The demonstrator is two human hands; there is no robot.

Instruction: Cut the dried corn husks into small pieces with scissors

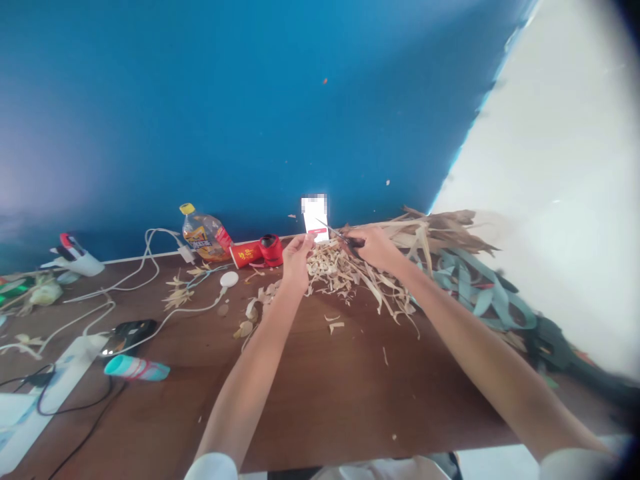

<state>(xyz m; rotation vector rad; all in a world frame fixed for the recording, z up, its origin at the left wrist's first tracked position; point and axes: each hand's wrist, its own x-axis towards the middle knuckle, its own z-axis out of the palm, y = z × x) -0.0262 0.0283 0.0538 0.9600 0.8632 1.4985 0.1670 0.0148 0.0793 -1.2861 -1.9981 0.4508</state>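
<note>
My right hand (374,245) is closed around the handles of a pair of scissors (345,238), whose blades point up and left. To its left, my left hand (299,259) is raised with thumb and fingers pinched together; anything between them is too small to make out. Just behind the hands, a phone with a bright white screen (314,215) stands upright against the wall. Under and between the hands lies a heap of pale, dry husk clippings (337,267). Longer dried husk strips (375,283) trail out beneath my right hand.
Large dry husks (445,230) and pale green ribbon (480,287) lie on the right, near a dark tool (550,343). A plastic bottle (205,235), red packaging (247,254), white cables (150,260), a turquoise roll (136,368) and a power strip (55,393) occupy the left.
</note>
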